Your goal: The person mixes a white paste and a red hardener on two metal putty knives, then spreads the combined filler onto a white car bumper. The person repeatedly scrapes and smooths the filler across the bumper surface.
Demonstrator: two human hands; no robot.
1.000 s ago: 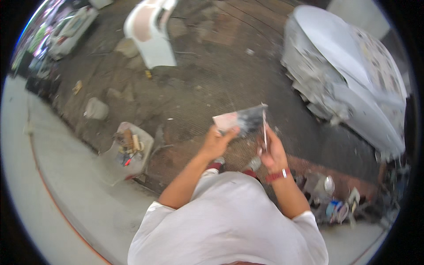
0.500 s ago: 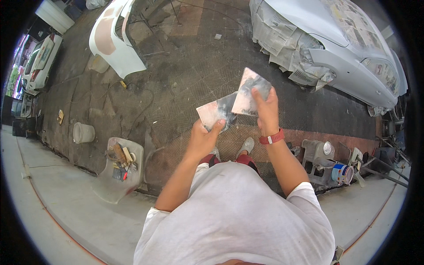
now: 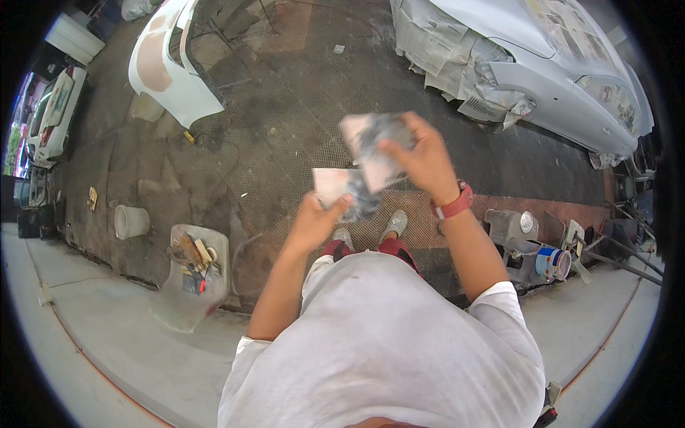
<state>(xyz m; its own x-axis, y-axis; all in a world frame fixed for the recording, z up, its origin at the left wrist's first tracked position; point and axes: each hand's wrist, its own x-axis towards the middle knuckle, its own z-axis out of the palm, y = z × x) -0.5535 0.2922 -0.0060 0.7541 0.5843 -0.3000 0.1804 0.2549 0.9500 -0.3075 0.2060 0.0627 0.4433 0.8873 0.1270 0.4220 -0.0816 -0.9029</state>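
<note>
My left hand (image 3: 312,222) grips a flat, rectangular putty spreader (image 3: 331,185) by its lower edge. Its face is pale pink, with a dark grey smear beside my thumb. Held higher and to the right, in my right hand (image 3: 431,160), is a second putty spreader (image 3: 376,158) of similar pink and grey, blurred by motion. My right thumb lies across its face, while the fingers behind it are hidden. The lower corner of this one overlaps the edge of the left one; whether they touch I cannot tell.
A white bumper (image 3: 187,100) with pinkish patches stands at the far left, and a silver car (image 3: 549,89) partly covered in newspaper at the far right. Nearer are a bucket (image 3: 132,222), a plastic chair (image 3: 217,274) holding tools, and a paint can (image 3: 549,263) on the right.
My right hand has swung left and turned, bringing its spreader across toward the left one. The left hand has shifted slightly left and down. The view has moved a little.
</note>
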